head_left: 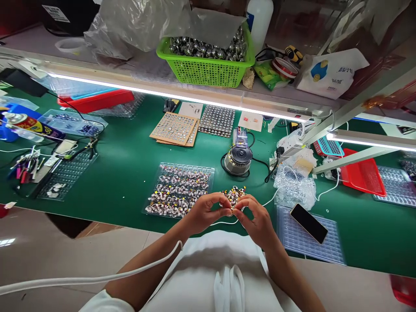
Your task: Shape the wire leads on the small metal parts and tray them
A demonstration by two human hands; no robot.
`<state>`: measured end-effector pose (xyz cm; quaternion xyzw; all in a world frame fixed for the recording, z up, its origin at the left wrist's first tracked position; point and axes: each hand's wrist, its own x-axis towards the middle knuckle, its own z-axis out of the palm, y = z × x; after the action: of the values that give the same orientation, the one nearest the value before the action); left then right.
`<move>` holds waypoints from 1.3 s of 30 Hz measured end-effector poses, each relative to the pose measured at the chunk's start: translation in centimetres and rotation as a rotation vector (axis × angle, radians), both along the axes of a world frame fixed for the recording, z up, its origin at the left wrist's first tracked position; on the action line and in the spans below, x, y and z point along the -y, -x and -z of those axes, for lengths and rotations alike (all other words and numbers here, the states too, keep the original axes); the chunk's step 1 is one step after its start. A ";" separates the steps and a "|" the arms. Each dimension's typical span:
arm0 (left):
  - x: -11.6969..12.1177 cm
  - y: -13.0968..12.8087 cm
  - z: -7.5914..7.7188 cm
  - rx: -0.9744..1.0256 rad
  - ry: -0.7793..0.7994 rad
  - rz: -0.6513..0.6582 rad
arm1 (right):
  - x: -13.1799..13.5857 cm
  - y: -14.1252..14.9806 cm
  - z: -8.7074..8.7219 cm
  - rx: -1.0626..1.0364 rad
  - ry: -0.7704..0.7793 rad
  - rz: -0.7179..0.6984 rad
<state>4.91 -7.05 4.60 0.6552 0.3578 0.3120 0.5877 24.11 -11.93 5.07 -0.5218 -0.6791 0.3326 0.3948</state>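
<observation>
Thumb and forefinger of the left hand [209, 208] are closed to a pinch, and those of the right hand [255, 215] match them; the two pairs of fingers meet, tips almost touching, on one tiny pale piece [232, 209] (too small to make out its shape). It is held in front of the body, just at the near side of a single pile of small parts [234, 195], whose pieces are too many and too mixed to count.

Left of the pile, one clear tray [212, 171] carries several rows of small white and metallic pieces. Beyond the pile stands one round device [238, 158] on the green desk [123, 173]. Farther back lie at least two brown boards [175, 128], overlapping, and one dark studded board [217, 120]. To the right, one phone [308, 222] rests on ridged clear plastic [328, 253]. One green basket [208, 74] of shiny metal pieces sits on the shelf [136, 65] above.
</observation>
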 end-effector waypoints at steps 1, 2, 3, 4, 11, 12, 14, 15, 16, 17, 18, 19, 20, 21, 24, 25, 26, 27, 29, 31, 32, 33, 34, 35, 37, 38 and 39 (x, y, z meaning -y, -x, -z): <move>0.0 0.1 0.0 0.007 0.008 0.010 | 0.0 0.0 0.0 -0.005 0.008 0.000; 0.1 0.1 0.1 0.013 0.016 0.017 | 0.0 0.0 0.1 -0.011 0.016 0.004; 0.2 0.1 0.1 0.018 0.025 0.021 | -0.1 0.0 0.2 -0.019 0.021 0.011; 0.3 0.0 0.2 0.025 0.039 0.018 | -0.1 0.0 0.3 -0.029 0.020 0.022; 1.0 -0.7 0.8 0.089 0.157 -0.164 | 0.7 0.7 0.4 -0.079 -0.061 0.157; 1.0 -0.8 0.9 0.089 0.155 -0.183 | 0.9 0.9 0.4 -0.081 -0.072 0.167; 1.1 -0.9 1.0 0.087 0.141 -0.216 | 1.2 1.3 0.4 -0.086 -0.092 0.180; 1.2 -1.0 1.0 0.084 0.131 -0.228 | 1.2 1.5 0.4 -0.089 -0.099 0.184; 1.2 -1.0 1.0 0.082 0.122 -0.235 | 1.3 1.6 0.5 -0.090 -0.104 0.186; 1.3 -1.1 1.0 0.080 0.114 -0.237 | 1.3 1.8 0.5 -0.090 -0.105 0.188; 1.4 -1.1 1.0 0.078 0.106 -0.237 | 1.3 2.0 0.6 -0.089 -0.107 0.188; 1.5 -1.2 1.0 0.076 0.100 -0.235 | 1.2 2.1 0.6 -0.091 -0.107 0.191; 1.6 -1.2 1.0 0.076 0.097 -0.234 | 1.2 2.2 0.7 -0.095 -0.106 0.193; 1.6 -1.2 1.0 0.083 0.103 -0.235 | 1.1 2.2 0.7 -0.102 -0.099 0.197; 1.5 -1.2 1.2 0.168 0.255 -0.213 | 1.0 1.9 0.9 -0.160 -0.021 0.167; 1.5 -1.2 1.3 0.216 0.354 -0.190 | 1.0 1.7 1.0 -0.190 0.028 0.134; 1.4 -1.2 1.5 0.266 0.462 -0.165 | 1.0 1.4 1.2 -0.223 0.077 0.091; 1.3 -1.2 1.8 0.311 0.567 -0.139 | 1.1 1.2 1.4 -0.254 0.125 0.050; 1.2 -1.2 2.7 0.368 0.721 -0.107 | 1.1 0.7 2.1 -0.286 0.206 -0.011; 1.4 -1.2 4.1 0.367 0.779 -0.095 | 1.1 0.4 3.2 -0.283 0.278 -0.049; 1.5 -1.2 4.9 0.322 0.763 -0.093 | 1.1 0.3 3.8 -0.275 0.315 -0.072; 1.7 -1.1 5.8 0.247 0.723 -0.095 | 1.0 0.2 4.5 -0.264 0.353 -0.095; 1.8 -0.9 6.8 0.156 0.669 -0.102 | 0.9 0.1 5.3 -0.250 0.388 -0.119; 1.9 -0.7 7.8 0.061 0.613 -0.113 | 0.8 -0.1 6.1 -0.230 0.421 -0.138; 1.4 0.2 9.8 -0.101 0.519 -0.161 | 0.5 -0.5 7.9 -0.160 0.478 -0.130; 0.8 0.9 10.8 -0.159 0.486 -0.200 | 0.3 -0.7 8.8 -0.119 0.501 -0.104; -0.1 1.6 11.8 -0.214 0.451 -0.252 | 0.1 -1.0 9.8 -0.082 0.518 -0.067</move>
<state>3.26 -6.99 -7.22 0.4873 0.5569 0.2243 0.6341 25.06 -12.03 -4.69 -0.5687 -0.5716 0.5292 0.2640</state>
